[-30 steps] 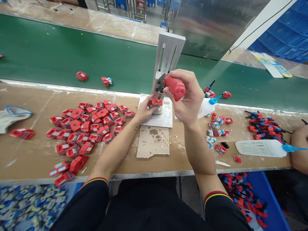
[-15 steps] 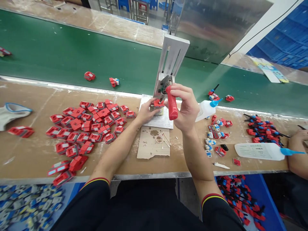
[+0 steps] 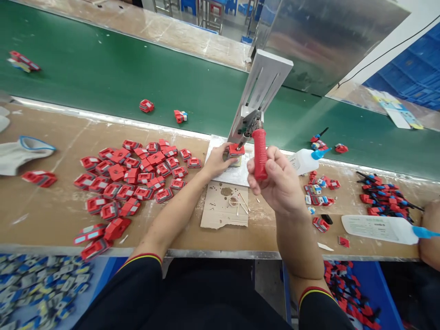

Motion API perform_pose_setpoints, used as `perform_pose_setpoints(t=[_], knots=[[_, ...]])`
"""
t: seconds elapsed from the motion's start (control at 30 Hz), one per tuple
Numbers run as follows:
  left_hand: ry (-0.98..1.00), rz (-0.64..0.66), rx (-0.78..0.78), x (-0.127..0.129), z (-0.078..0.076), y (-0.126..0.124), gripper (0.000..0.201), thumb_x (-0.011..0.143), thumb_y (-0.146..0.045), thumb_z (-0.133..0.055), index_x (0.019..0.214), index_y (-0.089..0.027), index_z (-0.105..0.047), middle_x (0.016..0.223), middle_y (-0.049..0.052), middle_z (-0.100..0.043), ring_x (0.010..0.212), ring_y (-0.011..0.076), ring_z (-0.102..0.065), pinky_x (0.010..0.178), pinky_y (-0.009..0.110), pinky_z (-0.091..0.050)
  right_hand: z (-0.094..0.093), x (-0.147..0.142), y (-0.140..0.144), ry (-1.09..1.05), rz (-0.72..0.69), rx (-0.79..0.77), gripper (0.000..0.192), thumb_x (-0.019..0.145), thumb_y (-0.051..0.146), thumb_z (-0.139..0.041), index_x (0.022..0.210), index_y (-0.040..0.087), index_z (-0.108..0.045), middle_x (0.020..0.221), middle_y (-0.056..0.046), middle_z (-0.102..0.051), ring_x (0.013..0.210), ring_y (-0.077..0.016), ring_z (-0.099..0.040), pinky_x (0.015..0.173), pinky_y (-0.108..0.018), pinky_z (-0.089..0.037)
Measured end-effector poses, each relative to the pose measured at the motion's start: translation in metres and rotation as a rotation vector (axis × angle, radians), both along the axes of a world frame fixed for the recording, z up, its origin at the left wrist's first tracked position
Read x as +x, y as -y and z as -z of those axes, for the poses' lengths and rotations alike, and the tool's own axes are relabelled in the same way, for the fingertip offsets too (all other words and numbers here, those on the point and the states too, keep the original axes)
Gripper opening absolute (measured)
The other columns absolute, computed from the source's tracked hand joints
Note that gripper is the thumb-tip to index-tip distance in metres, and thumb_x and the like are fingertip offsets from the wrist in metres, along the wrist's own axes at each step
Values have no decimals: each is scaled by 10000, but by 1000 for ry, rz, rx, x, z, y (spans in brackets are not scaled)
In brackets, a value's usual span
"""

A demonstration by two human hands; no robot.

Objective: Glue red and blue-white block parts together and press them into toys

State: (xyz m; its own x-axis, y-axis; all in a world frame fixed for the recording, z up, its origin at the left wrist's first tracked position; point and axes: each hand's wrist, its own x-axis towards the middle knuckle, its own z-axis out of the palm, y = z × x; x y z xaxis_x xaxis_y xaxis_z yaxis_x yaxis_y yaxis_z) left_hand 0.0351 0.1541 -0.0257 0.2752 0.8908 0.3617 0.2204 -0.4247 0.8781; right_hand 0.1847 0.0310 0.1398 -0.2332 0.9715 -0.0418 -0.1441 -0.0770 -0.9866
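A metal toggle-clamp press (image 3: 252, 120) stands on a pale base plate in front of me, its red ribbed handle (image 3: 260, 153) hanging down. My right hand (image 3: 280, 183) has its fingers curled behind the handle's lower end, the thumb on the near side. Under the press's plunger sits a small red plastic part (image 3: 236, 150) on a yellowish block. My left hand (image 3: 220, 160) pinches this part from the left, its fingertips partly hidden behind it.
Many red-and-grey plastic parts (image 3: 130, 176) lie heaped at left. Cardboard (image 3: 220, 215) with cotton swabs lies below the press. Glue bottles (image 3: 380, 228) and red-blue-black pieces (image 3: 385, 195) are at right, near another person's arm (image 3: 431, 233). Behind runs a green conveyor belt (image 3: 103, 68).
My right hand has slid from the handle's upper part to its lower end and turned palm up. My left hand stays at the red part. The whole view has shifted slightly.
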Motion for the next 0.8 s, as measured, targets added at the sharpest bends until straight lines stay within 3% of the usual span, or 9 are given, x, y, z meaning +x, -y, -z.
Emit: perform_pose_setpoints(t=[0.13,0.27,0.47,0.63,0.8], knots=[[-27,-6,24,1,3,2,559,867,-217,-808,1374,-221,-572,1264,107,-792,1194,288,-755,1068,475,-567,-18,-1,3,17,23,-15,665,768,661,-841,842,286,-297,800,42,-642,532,-99,-611,424,-249,-520],[-107,-51,79,1,1,3,545,870,-200,-812,1367,-206,-589,1272,109,-792,1208,297,-739,1110,483,-515,-17,-3,2,37,35,-4,637,793,693,-802,848,285,-317,839,24,-666,566,-112,-661,409,-243,-519],[-169,-50,90,3,-5,4,459,868,-162,-807,1299,-179,-649,1214,100,-806,1159,293,-753,1083,466,-509,5,-6,3,-6,24,-16,650,764,571,-882,837,284,-304,760,44,-670,634,-157,-744,449,-248,-567],[-167,-38,74,3,-3,3,354,887,-190,-793,1223,-201,-683,1160,65,-822,1072,267,-763,1049,453,-517,21,0,7,83,-16,-33,619,834,581,-837,840,286,-293,802,5,-747,697,-196,-791,498,-296,-623],[-127,-29,54,1,2,0,310,873,-204,-787,1170,-191,-698,1012,48,-826,926,236,-760,988,415,-537,54,-2,-10,208,20,17,570,855,599,-812,864,277,-341,919,-6,-729,641,-143,-760,489,-276,-587]])
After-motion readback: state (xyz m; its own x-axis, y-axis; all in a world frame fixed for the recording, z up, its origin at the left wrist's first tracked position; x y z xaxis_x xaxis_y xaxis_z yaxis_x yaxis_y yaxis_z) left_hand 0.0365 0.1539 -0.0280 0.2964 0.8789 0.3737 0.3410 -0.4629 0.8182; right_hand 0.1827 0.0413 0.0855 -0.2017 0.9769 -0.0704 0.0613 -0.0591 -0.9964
